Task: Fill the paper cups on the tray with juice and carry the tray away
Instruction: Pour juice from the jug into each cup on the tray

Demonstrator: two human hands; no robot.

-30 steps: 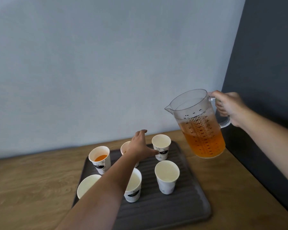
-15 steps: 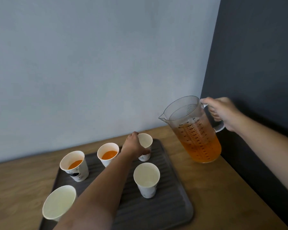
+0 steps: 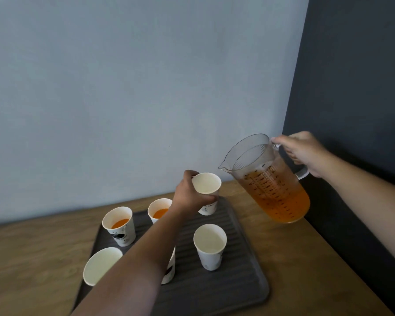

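A pale blue-grey wall (image 3: 123, 87) meets a dark wall (image 3: 351, 65) at the right. Below them runs a wooden surface (image 3: 32, 258) carrying a dark ribbed tray (image 3: 237, 281).

At the tray's far right corner the left hand (image 3: 187, 197) grasps an empty paper cup (image 3: 206, 185), fingers (image 3: 209, 198) curled round its side and the thumb near the rim. The cup tips slightly toward the jug (image 3: 267, 179). Whether its base touches the tray cannot be told.

The right hand (image 3: 303, 151) is clenched round the handle of the clear measuring jug, held above the surface just right of the tray. It leans with its spout pointing at the held cup, orange juice (image 3: 283, 201) in its lower part.

Two cups with juice (image 3: 119, 224) (image 3: 160, 209) stand along the far side. One empty cup (image 3: 210, 245) stands near the right, another (image 3: 100, 265) near the left. The left forearm crosses the tray and hides most of a middle cup (image 3: 170, 267).
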